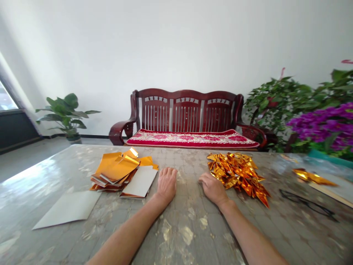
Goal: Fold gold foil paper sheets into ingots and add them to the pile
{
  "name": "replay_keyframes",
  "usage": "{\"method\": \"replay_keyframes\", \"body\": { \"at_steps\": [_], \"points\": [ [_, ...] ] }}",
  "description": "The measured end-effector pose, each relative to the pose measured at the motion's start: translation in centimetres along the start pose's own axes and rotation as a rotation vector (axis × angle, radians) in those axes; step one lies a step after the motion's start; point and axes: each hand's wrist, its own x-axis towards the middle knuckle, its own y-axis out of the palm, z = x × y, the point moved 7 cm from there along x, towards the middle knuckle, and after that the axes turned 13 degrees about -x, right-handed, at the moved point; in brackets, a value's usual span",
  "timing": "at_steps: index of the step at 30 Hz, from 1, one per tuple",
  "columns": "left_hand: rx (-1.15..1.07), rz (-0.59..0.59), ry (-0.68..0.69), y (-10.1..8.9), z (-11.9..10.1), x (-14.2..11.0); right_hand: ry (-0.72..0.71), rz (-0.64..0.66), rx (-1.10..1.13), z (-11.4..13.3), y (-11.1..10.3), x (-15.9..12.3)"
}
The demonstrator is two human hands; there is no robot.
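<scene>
My left hand (167,182) rests palm down on the patterned tabletop (187,213), its fingers together and laid out, holding nothing. Just to its left lies a white-backed sheet (142,182), beside a messy stack of gold foil paper (117,167). My right hand (212,187) is loosely closed on the table, with nothing visible in its curled fingers. Right beside it, on the right, spreads a pile of folded gold foil pieces (237,173) with pointed ends. Some of the right fingers are hidden from view.
A single pale sheet (68,209) lies at the left. Black glasses (307,204), another folded gold piece (313,177) and clear plastic (286,162) are at the right. Beyond the table stand a dark red wooden bench (186,114), a potted plant (66,114) and purple flowers (324,123).
</scene>
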Motion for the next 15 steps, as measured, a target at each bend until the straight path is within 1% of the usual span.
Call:
{"method": "replay_keyframes", "body": {
  "at_steps": [3, 6, 9, 12, 15],
  "points": [
    [0.091, 0.009, -0.176, -1.4, 2.2, 0.1, 0.043, 0.044, -0.010, -0.5, 0.4, 0.0],
    [0.191, 0.048, -0.345, -3.3, 4.9, -0.4, 0.071, 0.067, -0.020, -0.6, 0.5, 0.1],
    [0.258, 0.108, -0.473, -4.7, 7.7, -1.1, 0.082, 0.083, -0.032, -0.6, 0.7, 0.2],
    [0.261, 0.208, -0.547, -5.1, 9.8, -1.8, 0.085, 0.091, -0.040, -0.6, 0.8, 0.2],
    [0.257, 0.293, -0.578, -5.3, 10.9, -2.2, 0.095, 0.100, -0.048, -0.7, 0.9, 0.2]
  ]
}}
